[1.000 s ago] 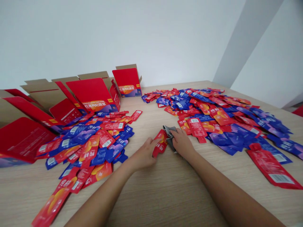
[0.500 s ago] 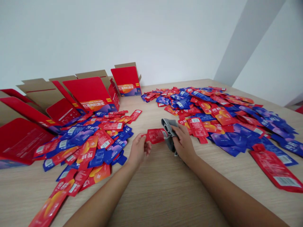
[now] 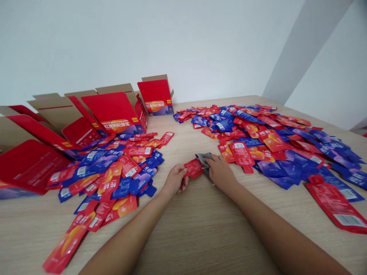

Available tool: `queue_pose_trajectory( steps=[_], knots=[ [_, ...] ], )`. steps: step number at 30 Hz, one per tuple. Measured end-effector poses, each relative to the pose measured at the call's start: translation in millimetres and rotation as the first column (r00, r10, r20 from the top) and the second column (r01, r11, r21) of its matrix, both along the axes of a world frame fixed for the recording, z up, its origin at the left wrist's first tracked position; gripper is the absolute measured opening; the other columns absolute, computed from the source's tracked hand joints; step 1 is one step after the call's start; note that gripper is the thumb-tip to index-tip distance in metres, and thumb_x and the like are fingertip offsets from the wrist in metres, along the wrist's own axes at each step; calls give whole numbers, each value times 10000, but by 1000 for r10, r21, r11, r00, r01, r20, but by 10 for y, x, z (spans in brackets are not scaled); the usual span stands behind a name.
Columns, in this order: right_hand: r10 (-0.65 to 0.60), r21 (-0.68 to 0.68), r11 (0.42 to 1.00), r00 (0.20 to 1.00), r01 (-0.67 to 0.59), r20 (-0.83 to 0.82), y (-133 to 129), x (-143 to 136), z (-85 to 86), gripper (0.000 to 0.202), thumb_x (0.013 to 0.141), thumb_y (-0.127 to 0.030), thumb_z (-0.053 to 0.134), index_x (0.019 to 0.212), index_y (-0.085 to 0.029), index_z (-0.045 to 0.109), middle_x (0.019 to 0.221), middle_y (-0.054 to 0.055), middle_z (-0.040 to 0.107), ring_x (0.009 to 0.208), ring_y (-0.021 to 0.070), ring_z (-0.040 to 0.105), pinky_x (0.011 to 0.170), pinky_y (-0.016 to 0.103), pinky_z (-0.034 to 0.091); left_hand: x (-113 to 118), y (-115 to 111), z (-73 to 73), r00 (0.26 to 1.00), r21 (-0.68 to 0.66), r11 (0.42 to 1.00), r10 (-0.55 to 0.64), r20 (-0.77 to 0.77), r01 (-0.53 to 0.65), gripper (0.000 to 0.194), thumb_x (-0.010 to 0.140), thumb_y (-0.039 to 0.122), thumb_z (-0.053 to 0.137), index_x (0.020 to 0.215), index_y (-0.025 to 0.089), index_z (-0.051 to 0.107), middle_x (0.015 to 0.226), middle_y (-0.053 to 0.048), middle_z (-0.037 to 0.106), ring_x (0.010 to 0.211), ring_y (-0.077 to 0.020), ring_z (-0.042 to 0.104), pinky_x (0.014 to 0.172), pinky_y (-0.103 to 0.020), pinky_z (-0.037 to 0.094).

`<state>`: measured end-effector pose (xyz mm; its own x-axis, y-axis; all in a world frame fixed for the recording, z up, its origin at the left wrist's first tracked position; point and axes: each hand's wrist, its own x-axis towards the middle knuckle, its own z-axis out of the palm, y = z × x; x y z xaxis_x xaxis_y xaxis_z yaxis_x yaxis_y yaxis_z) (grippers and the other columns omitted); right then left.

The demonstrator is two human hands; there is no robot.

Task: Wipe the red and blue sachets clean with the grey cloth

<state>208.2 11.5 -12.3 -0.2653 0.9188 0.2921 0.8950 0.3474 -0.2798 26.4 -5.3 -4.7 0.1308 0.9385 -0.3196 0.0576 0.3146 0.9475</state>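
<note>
Near the middle of the table, my left hand (image 3: 174,179) pinches one end of a red sachet (image 3: 193,168). My right hand (image 3: 220,170) grips a grey cloth (image 3: 207,160), which covers the sachet's other end. The sachet lies level between both hands, low over the wooden table (image 3: 189,236). Beside my left hand spreads a pile of red and blue sachets (image 3: 110,168). Just beyond my right hand, a red sachet with a white label (image 3: 241,153) lies at the edge of a larger pile (image 3: 269,139).
Open red boxes (image 3: 110,110) with raised flaps stand along the left, one more box (image 3: 156,95) at the back against the white wall (image 3: 200,49). A single red sachet (image 3: 334,202) lies at the right, another (image 3: 71,238) at the front left.
The cloth in my right hand has moved left along the sachet and now lies flatter and covers its labelled end. The whole view has shifted slightly.
</note>
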Motion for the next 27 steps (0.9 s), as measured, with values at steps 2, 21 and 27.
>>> queue_pose_trajectory(
  steps=[2, 21, 27],
  knots=[
    [-44, -1, 999, 999, 44, -24, 32, 91, -19, 445, 772, -42, 383, 1133, -131, 628, 1166, 144, 583, 1091, 251, 469, 951, 392, 373, -38, 8, 0, 999, -24, 1000, 6, 33, -5, 237, 694, 409, 529, 732, 218, 394, 374, 90, 474, 249, -66, 359, 277, -139, 166],
    [-63, -24, 998, 998, 62, -29, 99, 158, -42, 457, 762, -30, 383, 1145, -115, 618, 1212, 136, 573, 1127, 230, 471, 988, 359, 348, -144, 96, 22, 982, -13, 994, 107, 153, -106, 213, 720, 334, 589, 719, 189, 432, 461, 17, 595, 354, -117, 546, 327, -160, 320],
    [-74, 6, 997, 991, 75, -114, 65, 169, -96, 470, 765, -44, 374, 1156, -140, 615, 1218, 110, 571, 1137, 223, 473, 1003, 351, 339, -476, 299, 243, 730, 269, 728, 438, 525, -631, 190, 744, 299, 600, 753, 186, 447, 621, -4, 661, 563, -127, 648, 510, -195, 459]
  ],
)
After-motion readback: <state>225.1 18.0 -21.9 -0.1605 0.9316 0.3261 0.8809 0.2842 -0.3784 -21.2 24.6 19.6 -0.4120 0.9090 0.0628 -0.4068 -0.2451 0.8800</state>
